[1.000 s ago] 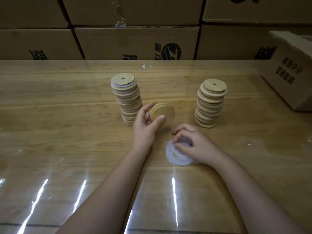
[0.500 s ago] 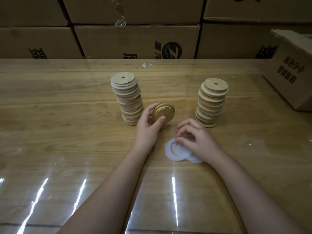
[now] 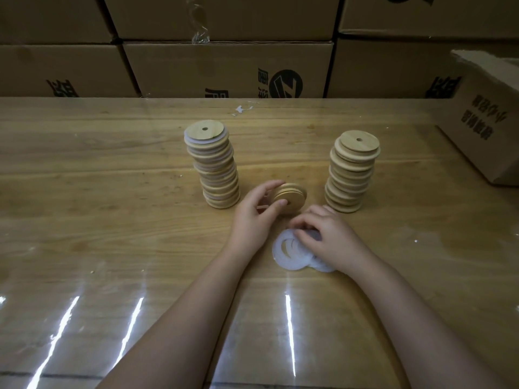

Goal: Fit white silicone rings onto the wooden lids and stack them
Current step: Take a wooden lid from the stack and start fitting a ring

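One round wooden lid (image 3: 292, 195) in left hand (image 3: 252, 221); right hand (image 3: 331, 238) pinches rings (image 3: 285, 256).

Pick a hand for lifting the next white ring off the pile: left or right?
Right. The right hand is over the pile of white rings, its fingertips touching the top one. The left hand is occupied, gripping a wooden lid on edge, so it looks better used as the holder.

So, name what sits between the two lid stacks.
In the head view, a wooden lid, held tilted by the left hand, apart from the left stack and the right stack.
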The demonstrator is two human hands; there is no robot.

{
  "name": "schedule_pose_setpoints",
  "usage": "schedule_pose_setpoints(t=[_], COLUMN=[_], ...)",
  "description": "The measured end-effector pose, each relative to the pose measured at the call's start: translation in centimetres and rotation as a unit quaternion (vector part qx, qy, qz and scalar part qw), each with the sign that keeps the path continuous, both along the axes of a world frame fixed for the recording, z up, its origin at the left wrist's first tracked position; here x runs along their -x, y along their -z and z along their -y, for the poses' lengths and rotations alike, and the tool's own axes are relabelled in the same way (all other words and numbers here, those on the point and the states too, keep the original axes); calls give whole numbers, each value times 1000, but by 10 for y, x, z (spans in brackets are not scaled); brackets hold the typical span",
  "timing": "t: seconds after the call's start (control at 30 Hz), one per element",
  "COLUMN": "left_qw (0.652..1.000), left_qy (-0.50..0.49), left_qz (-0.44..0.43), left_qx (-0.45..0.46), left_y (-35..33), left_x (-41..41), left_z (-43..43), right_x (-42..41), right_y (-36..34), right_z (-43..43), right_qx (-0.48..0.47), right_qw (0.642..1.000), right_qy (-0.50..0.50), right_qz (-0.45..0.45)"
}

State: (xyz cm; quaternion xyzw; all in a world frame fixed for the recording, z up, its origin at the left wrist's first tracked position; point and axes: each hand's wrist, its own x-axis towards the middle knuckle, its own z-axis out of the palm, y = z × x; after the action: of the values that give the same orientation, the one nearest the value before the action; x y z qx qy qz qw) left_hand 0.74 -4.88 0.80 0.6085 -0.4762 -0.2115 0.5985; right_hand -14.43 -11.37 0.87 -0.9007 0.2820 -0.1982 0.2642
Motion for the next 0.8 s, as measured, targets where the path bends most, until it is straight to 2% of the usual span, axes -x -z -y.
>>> schedule_pose_setpoints(t=[0.13,0.37,0.6,0.7,0.8], left_qw=[999,998,1000,998,998], left_qy=[-6,-11,22,40,38], left_qz=[13,-60,-9,43,59], left_qx=[32,-8,-6,-9,0], left_y=[-3,-4,-5,-5,-6], left_x=[1,6,7,8,9], left_z=[-2,-1,-3,-3,-4], right_x=[3,3,0,0,0], right_y=[-2,-2,-3,-2,-2], right_z=[-1,-2,-2,0,1], right_qx=[-17,-21,-66,-53,-34], right_qw=[1000,995,968,962,959], right_qy=[-18,-11,61,86,97], right_qz=[19,98,233,252,265])
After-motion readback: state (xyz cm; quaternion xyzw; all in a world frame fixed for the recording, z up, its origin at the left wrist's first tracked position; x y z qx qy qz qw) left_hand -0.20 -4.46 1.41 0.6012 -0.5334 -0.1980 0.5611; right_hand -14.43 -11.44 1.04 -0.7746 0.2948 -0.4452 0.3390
